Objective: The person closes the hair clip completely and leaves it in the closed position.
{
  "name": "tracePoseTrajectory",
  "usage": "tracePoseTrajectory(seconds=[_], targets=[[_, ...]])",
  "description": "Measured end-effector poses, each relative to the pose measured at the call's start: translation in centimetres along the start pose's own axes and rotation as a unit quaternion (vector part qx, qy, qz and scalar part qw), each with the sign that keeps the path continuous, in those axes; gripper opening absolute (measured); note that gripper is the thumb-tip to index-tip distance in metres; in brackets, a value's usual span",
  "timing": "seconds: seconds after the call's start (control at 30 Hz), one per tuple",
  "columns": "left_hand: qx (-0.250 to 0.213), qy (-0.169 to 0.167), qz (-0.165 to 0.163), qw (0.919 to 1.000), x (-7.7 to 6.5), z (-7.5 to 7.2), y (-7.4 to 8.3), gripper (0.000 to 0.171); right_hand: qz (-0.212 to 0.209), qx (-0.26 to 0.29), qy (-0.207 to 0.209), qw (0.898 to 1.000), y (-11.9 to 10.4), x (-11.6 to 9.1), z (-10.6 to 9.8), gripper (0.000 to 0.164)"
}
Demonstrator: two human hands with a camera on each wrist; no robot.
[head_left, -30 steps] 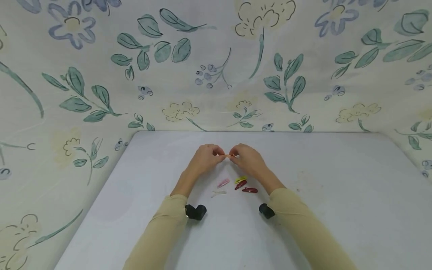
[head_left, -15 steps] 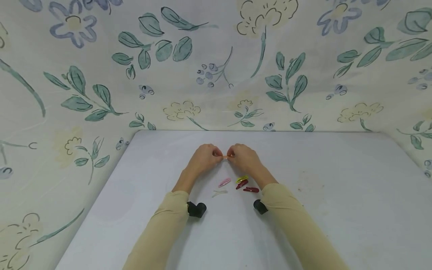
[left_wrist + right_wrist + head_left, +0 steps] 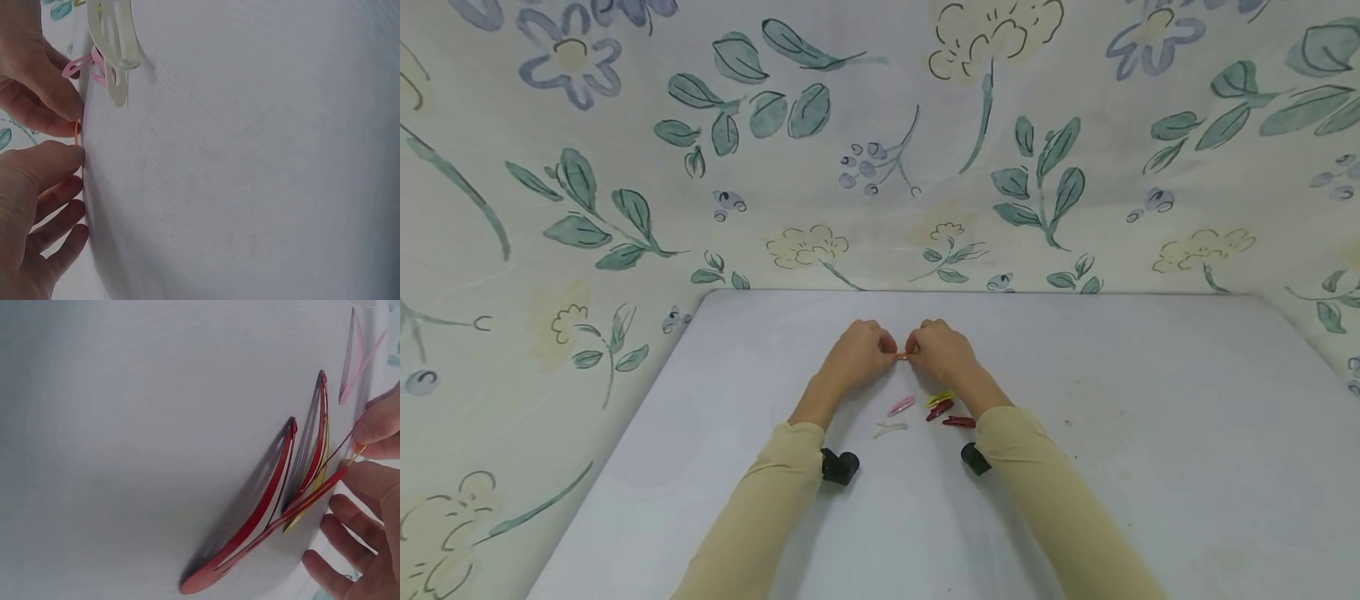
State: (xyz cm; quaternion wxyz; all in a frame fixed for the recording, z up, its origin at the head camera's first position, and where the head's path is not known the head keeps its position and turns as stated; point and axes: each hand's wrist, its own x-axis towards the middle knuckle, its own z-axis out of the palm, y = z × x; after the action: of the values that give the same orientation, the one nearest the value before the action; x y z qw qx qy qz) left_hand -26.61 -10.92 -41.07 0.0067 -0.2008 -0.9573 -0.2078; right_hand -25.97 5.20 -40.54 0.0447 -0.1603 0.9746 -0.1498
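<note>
Between both hands an orange snap hair clip point(image 3: 902, 357) is held above the white table, mostly covered by fingertips. The left hand point(image 3: 861, 354) pinches its left end and the right hand point(image 3: 942, 354) its right end. A thin orange strip of the hair clip point(image 3: 77, 133) shows between the fingertips in the left wrist view. Nearer the person lie a pink hair clip point(image 3: 902, 406), a yellow one point(image 3: 939, 399), two dark red hair clips point(image 3: 958, 422) and a cream hair clip point(image 3: 891, 429). In the right wrist view the red hair clip point(image 3: 250, 531) looks spread apart.
The white table point(image 3: 1150, 467) reaches back to a floral-patterned cloth point(image 3: 880, 150) behind and at the sides. Black wrist cameras point(image 3: 840, 467) sit on the inner side of both sleeves.
Both hands have drawn slightly closer together and a little toward the person, still holding the orange hair clip. Less of it shows between the fingers. The other clips lie as before.
</note>
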Motion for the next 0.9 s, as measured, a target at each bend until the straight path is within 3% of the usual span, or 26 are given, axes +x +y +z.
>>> tracePoseTrajectory(seconds=[0.6, 0.9], targets=[[-0.01, 0.015, -0.022, 0.9996, -1.0, 0.2, 0.3, 0.025, 0.004, 0.015, -0.011, 1.0, 0.1, -0.4, -0.1, 0.022], [-0.068, 0.02, -0.053, 0.9961, -1.9, 0.0, 0.3, 0.027, 0.008, 0.068, -0.011, 0.998, 0.8, -1.5, -0.3, 0.025]])
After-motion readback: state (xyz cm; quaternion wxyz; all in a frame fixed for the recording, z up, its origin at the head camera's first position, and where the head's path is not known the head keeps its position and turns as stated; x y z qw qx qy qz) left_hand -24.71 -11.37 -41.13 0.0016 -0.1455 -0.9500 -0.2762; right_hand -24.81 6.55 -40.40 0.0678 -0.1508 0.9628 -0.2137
